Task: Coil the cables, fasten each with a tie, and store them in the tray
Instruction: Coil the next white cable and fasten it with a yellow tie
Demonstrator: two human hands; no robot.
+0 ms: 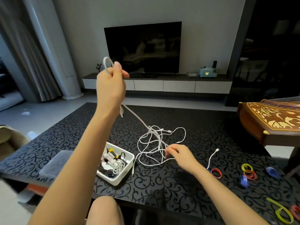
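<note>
Dim living room with a pale grey wall (211, 30). Against it, a dark television (142, 47) above a long low cabinet (178, 86) with white drawer fronts. To the left, grey curtains (24, 54) beside a white column (53, 46), over a glossy pale floor (48, 108). Up close, a black scroll-patterned bench (178, 184); at its right, an inlaid wooden stringed instrument (276, 119).

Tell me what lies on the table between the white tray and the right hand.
In the head view, loose loops of white cable lie on the table between the white tray and the right hand; one plug end rests beside the tray.
</note>
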